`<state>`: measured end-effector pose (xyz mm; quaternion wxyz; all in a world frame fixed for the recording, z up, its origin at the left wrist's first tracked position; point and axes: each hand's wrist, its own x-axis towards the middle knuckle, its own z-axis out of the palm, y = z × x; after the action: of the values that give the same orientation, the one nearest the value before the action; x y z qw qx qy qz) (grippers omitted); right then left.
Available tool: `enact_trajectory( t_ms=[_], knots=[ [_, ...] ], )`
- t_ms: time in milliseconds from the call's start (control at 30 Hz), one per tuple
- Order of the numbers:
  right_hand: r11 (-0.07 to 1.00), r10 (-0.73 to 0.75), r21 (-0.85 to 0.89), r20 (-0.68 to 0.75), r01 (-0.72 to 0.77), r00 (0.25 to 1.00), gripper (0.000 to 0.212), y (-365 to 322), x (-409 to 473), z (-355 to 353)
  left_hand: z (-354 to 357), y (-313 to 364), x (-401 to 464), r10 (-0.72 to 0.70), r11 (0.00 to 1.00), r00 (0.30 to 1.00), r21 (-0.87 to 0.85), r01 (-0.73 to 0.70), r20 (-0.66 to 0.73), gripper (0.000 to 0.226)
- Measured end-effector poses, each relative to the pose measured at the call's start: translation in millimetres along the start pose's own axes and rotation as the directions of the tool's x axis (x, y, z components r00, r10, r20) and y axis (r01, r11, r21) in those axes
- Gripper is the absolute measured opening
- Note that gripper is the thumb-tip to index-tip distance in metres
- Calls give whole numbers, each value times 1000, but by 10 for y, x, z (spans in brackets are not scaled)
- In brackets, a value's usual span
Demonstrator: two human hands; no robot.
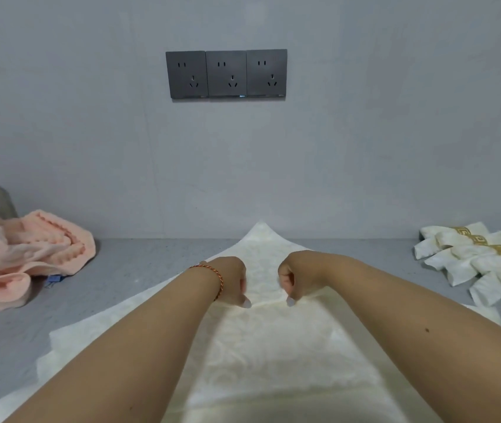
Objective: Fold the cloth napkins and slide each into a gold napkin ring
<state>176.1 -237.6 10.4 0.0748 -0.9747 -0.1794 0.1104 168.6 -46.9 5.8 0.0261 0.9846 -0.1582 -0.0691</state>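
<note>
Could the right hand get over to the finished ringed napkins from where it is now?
Probably yes: nothing stands between the right hand and the ringed napkins, but it is pinching the cream napkin.

Pink towel left; three grey sockets on wall.

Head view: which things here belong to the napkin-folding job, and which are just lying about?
Job:
white napkin, spread flat
left hand and right hand, both pinching it
finished napkins in gold rings

Lying about:
pink towel
wall sockets
grey container behind the towel
</note>
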Motion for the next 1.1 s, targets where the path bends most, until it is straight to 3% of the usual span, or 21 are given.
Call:
enact_trajectory(
  t_ms=[67, 200, 267, 400, 500, 633, 800, 867, 967, 1033, 1100],
  knots=[
    [998, 51, 42, 42, -53, 998, 31, 57, 26, -9, -24, -29, 1, -23, 1000, 999, -4, 23, 49, 39],
    [996, 84, 38, 59, -86, 995, 32, 88, -17, -6, -45, 6, -19, -4, 1000, 996, 19, 3, 94, 42],
    [995, 68, 68, 19, -69, 997, 25, 76, -59, 24, -23, 49, -45, 14, 1000, 997, 26, -16, 80, 39],
    [996, 45, 79, -140, -34, 989, 33, 57, -151, 132, 57, 97, -155, 38, 999, 998, 9, -38, -54, 24],
    [1000, 3, -28, -203, -8, 979, 35, 8, -249, 159, 116, 68, -274, 57, 996, 988, -57, -66, -143, 3],
    [972, -81, -231, -158, 43, 984, 24, -94, -391, 130, 161, 28, -395, 68, 992, 988, -95, -81, -140, 8],
    [929, -119, -361, -92, 78, 989, 22, -162, -527, 174, 159, 30, -528, 113, 991, 991, -61, -117, -65, 26],
    [941, -99, -333, -121, 53, 988, 23, -160, -523, 180, 146, 21, -534, 93, 992, 994, -79, -97, -52, 22],
    [981, -44, -195, -100, 23, 994, 29, -148, -483, 124, 124, 3, -462, 60, 988, 996, -140, -69, -72, 35],
    [996, -15, -86, -53, 11, 998, 17, -124, -445, 105, 119, -1, -414, 46, 988, 997, -141, -55, -64, 19],
    [999, 38, -7, -6, -38, 999, 31, -77, -398, 119, 105, 3, -396, 41, 992, 999, -119, -45, -35, 10]
  ],
)
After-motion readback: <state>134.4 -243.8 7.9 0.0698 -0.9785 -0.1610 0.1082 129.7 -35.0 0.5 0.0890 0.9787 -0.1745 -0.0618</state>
